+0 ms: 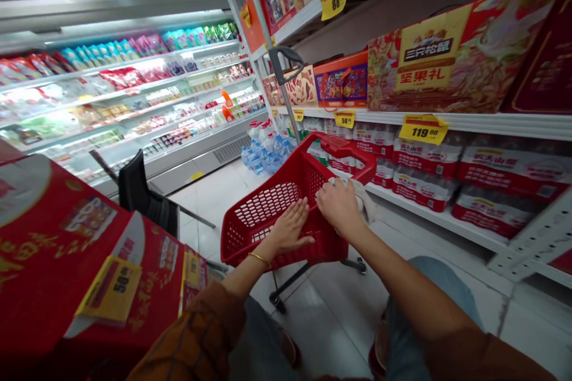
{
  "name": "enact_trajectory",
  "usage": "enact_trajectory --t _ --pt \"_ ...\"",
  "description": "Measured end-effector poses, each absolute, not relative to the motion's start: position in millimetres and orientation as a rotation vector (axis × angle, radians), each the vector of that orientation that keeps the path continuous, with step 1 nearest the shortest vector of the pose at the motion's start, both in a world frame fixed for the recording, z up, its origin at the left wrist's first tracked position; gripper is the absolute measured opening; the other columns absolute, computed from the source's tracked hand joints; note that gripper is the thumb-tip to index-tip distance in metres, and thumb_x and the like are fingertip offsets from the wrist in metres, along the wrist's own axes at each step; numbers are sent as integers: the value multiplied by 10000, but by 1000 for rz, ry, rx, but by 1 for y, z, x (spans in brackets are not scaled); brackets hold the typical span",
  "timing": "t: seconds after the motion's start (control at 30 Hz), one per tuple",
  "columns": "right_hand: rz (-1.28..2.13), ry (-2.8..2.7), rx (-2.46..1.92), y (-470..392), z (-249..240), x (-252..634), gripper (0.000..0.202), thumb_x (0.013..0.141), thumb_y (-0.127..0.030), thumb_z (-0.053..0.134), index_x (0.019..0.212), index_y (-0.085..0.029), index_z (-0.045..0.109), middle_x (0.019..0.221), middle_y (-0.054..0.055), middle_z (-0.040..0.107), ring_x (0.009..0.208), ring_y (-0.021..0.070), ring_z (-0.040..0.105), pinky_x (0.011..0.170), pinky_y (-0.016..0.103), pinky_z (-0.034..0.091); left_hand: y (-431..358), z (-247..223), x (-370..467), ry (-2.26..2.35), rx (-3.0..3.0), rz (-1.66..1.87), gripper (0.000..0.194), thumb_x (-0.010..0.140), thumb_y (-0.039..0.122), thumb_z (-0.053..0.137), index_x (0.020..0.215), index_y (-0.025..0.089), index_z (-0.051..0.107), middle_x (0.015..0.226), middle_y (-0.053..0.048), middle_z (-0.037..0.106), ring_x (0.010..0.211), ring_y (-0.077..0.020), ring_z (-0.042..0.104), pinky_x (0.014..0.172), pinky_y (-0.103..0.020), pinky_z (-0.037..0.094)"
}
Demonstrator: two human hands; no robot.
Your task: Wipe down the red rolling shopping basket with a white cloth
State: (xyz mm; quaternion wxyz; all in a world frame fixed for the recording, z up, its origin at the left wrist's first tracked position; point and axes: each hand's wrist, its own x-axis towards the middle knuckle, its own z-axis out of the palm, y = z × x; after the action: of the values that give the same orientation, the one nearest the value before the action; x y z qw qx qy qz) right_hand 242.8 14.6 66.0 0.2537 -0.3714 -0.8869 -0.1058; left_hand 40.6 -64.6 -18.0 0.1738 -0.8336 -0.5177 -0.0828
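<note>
A red plastic shopping basket (268, 205) with slotted walls sits on a wheeled metal cart frame (286, 292) in front of my knees. My left hand (288, 227) lies flat with fingers stretched out at the basket's near side; whether it presses on the rim I cannot tell. My right hand (338, 203) is closed at the basket's right end, fingers curled over a pale cloth (366, 202) that sticks out on its right. Part of that cloth is hidden under the hand. The basket's red carry handle (369, 166) rises just beyond it.
A metal pole with a grey handle (286, 62) stands behind the basket. Shelves at right hold gift boxes (420, 59) and bottled water packs (424, 158). Red cartons (89, 238) and a black folding chair (140, 196) stand at left. A lit refrigerated display (134, 101) lines the back.
</note>
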Motion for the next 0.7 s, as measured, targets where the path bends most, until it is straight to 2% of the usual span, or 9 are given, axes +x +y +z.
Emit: enact_trajectory --t 0.1,0.2,0.3,0.37,0.47,0.7 --pt "-340 -2384 -1026 6 65 242 249 925 -229 476 929 -162 715 965 156 693 973 314 548 963 559 370 -64 -20 62 -1592 -2258 -539 948 927 728 215 1547 88 -107 1615 -231 3 1504 -319 17 1191 -536 205" --pt "-381 -2379 -1044 0 64 244 245 928 -221 468 928 -162 706 968 155 688 984 330 550 959 571 375 -54 -17 90 -1679 -2169 -836 888 939 709 154 1542 138 -161 1627 -182 -78 1503 -307 -42 1197 -551 188" --pt "-418 -2385 -1025 -2 59 250 240 927 -213 471 992 -172 697 1048 155 686 1035 345 542 972 564 376 -41 -18 113 -1729 -2112 -973 808 954 659 43 1535 146 -188 1628 -152 -117 1503 -274 -65 1214 -527 163" --pt "-445 -2376 -998 -1 54 256 265 931 -214 471 1088 -180 681 1142 152 673 1095 352 526 995 559 362 -36 -22 121 -1694 -2126 -979 833 942 671 22 1535 122 -178 1628 -170 -96 1505 -282 -53 1210 -537 173" --pt "-483 -2355 -938 3 43 267 324 949 -236 460 1216 -189 637 1238 133 648 1174 354 497 1028 550 332 -35 -30 126 -1639 -2175 -932 917 921 722 89 1536 87 -156 1623 -216 -7 1509 -308 14 1195 -547 213" --pt "-588 -2344 -847 13 33 290 341 964 -296 481 1272 -225 610 1278 95 645 1194 337 495 1049 525 291 -37 -31 137 -1645 -2207 -878 981 914 745 221 1532 92 -172 1613 -238 76 1495 -324 158 1177 -519 278"
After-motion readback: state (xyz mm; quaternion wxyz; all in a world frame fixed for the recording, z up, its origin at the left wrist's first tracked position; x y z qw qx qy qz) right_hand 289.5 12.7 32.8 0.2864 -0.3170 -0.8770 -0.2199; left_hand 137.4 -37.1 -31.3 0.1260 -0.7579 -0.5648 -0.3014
